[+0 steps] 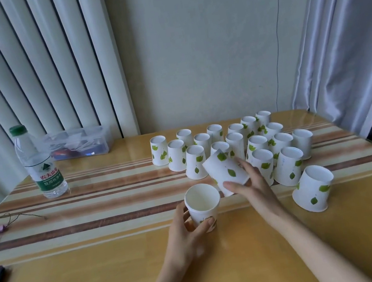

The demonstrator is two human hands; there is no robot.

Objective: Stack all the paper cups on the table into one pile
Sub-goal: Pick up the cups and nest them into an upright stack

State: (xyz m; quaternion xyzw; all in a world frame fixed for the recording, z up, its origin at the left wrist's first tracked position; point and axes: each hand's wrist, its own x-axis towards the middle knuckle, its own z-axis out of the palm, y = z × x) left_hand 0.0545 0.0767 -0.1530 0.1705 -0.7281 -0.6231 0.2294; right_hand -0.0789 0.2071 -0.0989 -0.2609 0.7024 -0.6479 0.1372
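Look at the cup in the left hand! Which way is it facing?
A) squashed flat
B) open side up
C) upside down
B: the cup in the left hand shows its open mouth and white inside, while the cups in the group behind stand bottom up.

Your left hand holds one cup standing mouth up on the table, near you. Your right hand holds a second cup tipped over, just behind and to the right of the first one. Behind both, a crowd of cups stands upside down, close together, in rows across the back right of the table. One more cup stands alone at the right, nearer you. A water bottle stands far to the left. A box sits behind the bottle, by the wall.
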